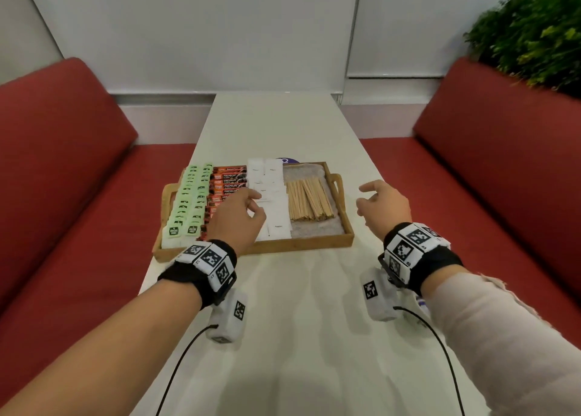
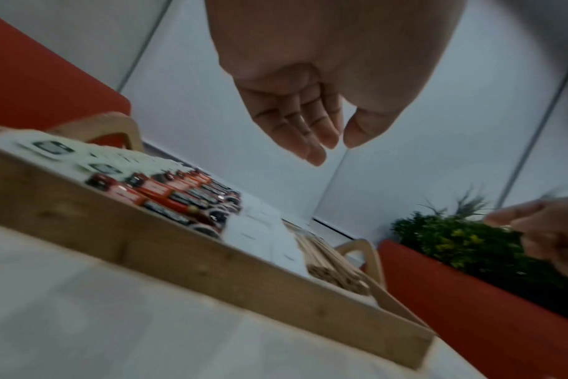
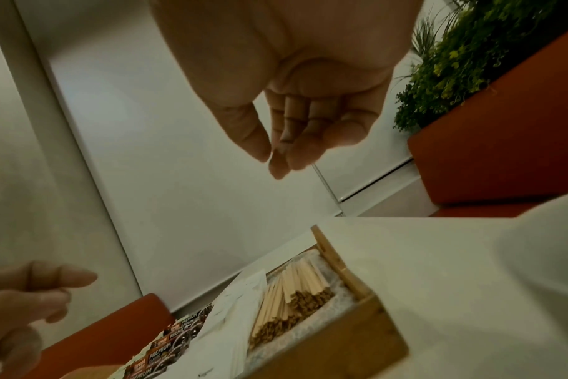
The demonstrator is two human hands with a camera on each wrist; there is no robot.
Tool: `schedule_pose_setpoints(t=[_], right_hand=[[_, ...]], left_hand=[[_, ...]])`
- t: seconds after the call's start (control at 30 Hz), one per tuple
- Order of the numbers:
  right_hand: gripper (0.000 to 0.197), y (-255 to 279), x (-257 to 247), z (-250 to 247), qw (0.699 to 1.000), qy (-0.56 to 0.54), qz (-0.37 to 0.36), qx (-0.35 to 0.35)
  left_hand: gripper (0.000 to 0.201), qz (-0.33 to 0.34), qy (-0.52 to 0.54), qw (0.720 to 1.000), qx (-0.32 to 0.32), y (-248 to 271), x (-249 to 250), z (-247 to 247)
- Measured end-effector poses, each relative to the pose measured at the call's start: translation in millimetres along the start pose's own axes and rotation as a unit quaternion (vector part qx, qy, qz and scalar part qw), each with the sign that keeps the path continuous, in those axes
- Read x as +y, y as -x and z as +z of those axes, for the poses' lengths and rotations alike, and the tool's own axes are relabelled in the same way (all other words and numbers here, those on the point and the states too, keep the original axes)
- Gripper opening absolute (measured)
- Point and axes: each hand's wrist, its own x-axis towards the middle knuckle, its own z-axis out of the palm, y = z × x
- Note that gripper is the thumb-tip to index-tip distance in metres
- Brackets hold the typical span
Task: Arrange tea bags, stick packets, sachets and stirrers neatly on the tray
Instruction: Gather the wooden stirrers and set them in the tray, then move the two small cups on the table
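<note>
stirrers (image 1: 309, 199) lie lengthwise on the tray (image 1: 345, 238), pointing away; left hand (image 1: 238, 219) and right hand (image 1: 384, 204) relaxed, empty.

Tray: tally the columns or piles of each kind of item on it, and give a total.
Green tea bags: 2 columns
Red stick packets: 1 column
White sachets: 2 columns
Wooden stirrers: 1 pile
Total: 6

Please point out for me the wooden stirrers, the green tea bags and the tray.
wooden stirrers (image 1: 309, 199), head view, middle of the bundle.
green tea bags (image 1: 188, 195), head view, middle of the two rows.
tray (image 1: 298, 244), head view, bare near wall.
</note>
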Motion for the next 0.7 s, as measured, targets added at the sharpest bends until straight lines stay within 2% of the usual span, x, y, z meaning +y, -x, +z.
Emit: schedule_pose_setpoints(t=[0.13, 0.23, 0.4, 0.57, 0.7], right_hand=[[0.025, 34, 27, -33, 0.999, 0.002, -0.007, 0.031], [0.027, 58, 55, -53, 1.000, 0.013, 0.002, 0.024], [0.060, 92, 101, -72, 0.995, 0.089, 0.036, -0.009], [0.093, 110, 127, -76, 0.981, 0.141, 0.087, -0.101], [0.092, 111, 139, -72, 0.982, 0.132, 0.090, -0.100]], left_hand=[[0.025, 0.044, 0.025, 0.995, -0.083, 29, 37, 21], [0.031, 0.054, 0.018, 0.989, -0.138, 48, 65, 40], [0.041, 0.089, -0.033, 0.974, -0.205, 73, 103, 76], [0.061, 0.144, -0.122, 0.946, -0.262, 85, 134, 110], [0.077, 0.166, -0.171, 0.928, -0.287, 82, 152, 136]])
